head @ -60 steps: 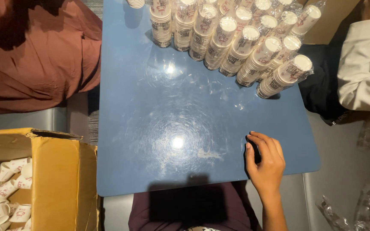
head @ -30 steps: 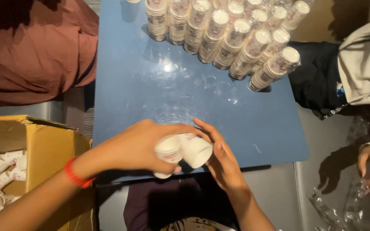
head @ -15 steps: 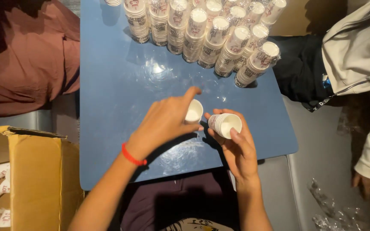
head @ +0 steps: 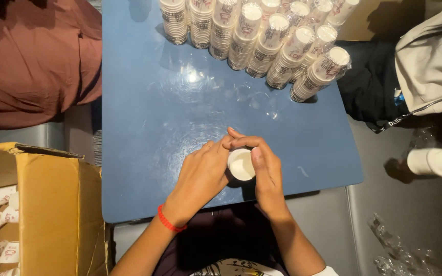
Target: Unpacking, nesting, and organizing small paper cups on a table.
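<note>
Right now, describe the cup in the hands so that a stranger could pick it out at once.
Start at the blue table, whose far edge carries rows of stacked paper cups. Come to the near edge, where the left hand and right hand meet around one small white cup. It is the only cup standing apart from the stacks, its plain white inside facing the camera.

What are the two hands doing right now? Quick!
Left hand: curled against the white paper cup, holding its side.
Right hand: closed around the same cup, thumb on its rim.
</note>
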